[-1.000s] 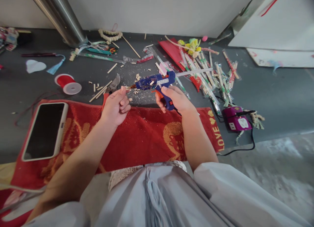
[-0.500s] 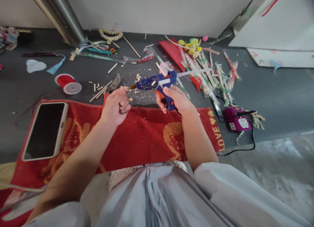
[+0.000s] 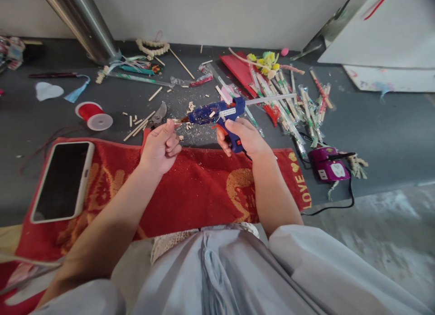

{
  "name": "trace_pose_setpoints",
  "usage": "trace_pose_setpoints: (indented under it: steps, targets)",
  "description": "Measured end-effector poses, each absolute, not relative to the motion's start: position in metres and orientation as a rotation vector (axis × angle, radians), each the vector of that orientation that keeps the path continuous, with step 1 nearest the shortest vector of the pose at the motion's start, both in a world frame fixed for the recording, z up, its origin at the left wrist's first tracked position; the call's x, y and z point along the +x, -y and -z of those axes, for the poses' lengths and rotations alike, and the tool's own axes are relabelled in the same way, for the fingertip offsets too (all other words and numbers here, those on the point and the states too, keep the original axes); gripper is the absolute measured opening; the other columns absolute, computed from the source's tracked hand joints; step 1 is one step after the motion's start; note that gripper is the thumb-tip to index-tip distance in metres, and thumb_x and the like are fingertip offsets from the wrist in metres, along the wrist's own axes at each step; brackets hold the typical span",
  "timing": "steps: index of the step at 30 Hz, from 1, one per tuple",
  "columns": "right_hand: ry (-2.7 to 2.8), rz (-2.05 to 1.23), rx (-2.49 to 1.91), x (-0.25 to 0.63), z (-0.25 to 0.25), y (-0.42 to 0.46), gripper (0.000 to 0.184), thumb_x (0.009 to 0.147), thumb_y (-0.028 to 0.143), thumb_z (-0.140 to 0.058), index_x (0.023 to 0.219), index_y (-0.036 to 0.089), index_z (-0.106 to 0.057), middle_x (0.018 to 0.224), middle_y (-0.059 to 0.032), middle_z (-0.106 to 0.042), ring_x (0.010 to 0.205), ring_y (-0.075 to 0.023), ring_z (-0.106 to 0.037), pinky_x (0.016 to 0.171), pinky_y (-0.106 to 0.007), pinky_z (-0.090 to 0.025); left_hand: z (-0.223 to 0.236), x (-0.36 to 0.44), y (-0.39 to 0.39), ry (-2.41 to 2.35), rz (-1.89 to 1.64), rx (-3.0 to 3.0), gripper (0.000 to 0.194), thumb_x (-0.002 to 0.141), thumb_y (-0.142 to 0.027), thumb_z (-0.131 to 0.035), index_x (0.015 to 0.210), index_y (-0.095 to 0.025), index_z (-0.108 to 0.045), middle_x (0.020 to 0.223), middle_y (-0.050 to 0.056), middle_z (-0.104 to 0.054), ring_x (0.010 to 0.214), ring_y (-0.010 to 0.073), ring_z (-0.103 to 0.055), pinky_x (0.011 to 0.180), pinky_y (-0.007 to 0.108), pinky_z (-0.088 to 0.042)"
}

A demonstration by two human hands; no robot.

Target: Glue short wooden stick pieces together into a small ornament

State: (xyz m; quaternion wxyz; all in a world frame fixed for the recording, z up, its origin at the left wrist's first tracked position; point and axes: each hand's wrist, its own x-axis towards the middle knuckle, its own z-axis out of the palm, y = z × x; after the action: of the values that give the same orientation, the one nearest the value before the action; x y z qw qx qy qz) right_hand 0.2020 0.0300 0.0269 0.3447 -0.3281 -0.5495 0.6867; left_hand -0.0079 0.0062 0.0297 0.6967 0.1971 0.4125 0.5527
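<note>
Glue gun (image 3: 216,113) dk blue, trigger (image 3: 216,127) orange; towel (image 3: 197,192) red w/ gold hearts (image 3: 295,168), lettering (image 3: 302,190); spool (image 3: 92,112) red/wht; plug box (image 3: 322,158) purple.

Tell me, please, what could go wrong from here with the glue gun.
The left hand has its fingertips right by the nozzle of the glue gun, so a burn seems possible if it is hot. Dripping glue might also catch the loose pale scraps on the table. The glue stick juts out behind, above wrapped sticks, and could perhaps snag them.
</note>
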Motion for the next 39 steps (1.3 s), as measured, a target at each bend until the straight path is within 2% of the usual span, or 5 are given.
trace_pose_setpoints:
  steps: [12,26,33,39]
  targets:
    - [1.402,-1.776,-0.878,0.2021,-0.0267,-0.0303,0.049,0.078,0.063,-0.062,0.065,0.016,-0.054,0.05,0.0034,-0.053,0.04,-0.0057,-0.049,0.036,-0.018,-0.044,-0.0325,-0.0063,-0.0053,-0.957,-1.216,0.46,0.028,0.087,-0.035,-0.065,0.067,-0.016,-0.063,0.039,-0.009,-0.03,0.031,0.0012,-0.025,0.031,0.011,-0.019]
    - [1.388,-1.775,-0.857,0.2047,-0.0283,-0.03,0.042,0.082,0.053,-0.062,0.07,0.014,-0.059,0.05,0.0023,-0.056,0.04,-0.0066,-0.052,0.037,-0.019,-0.046,-0.0325,-0.0073,-0.0058,-0.955,-1.22,0.468,0.029,0.089,-0.033,-0.062,0.066,-0.016,-0.061,0.038,-0.009,-0.031,0.031,0.0011,-0.025,0.031,0.012,-0.019]
    - [1.403,-1.783,-0.843,0.207,-0.0261,-0.0307,0.042,0.084,0.054,-0.059,0.075,0.013,-0.061,0.051,0.0029,-0.056,0.039,-0.006,-0.052,0.037,-0.018,-0.046,-0.0314,-0.0076,-0.006,-0.948,-1.221,0.468,0.031,0.088,-0.033,-0.064,0.063,-0.015,-0.059,0.038,-0.009,-0.031,0.031,0.001,-0.024,0.031,0.012,-0.019]
    - [1.389,-1.784,-0.847,0.2058,-0.027,-0.0309,0.04,0.083,0.053,-0.061,0.074,0.014,-0.062,0.051,0.0027,-0.056,0.039,-0.0068,-0.052,0.037,-0.02,-0.046,-0.0294,-0.0083,-0.0063,-0.935,-1.224,0.484,0.027,0.088,-0.033,-0.064,0.069,-0.014,-0.063,0.038,-0.01,-0.031,0.031,0.0009,-0.024,0.031,0.011,-0.019]
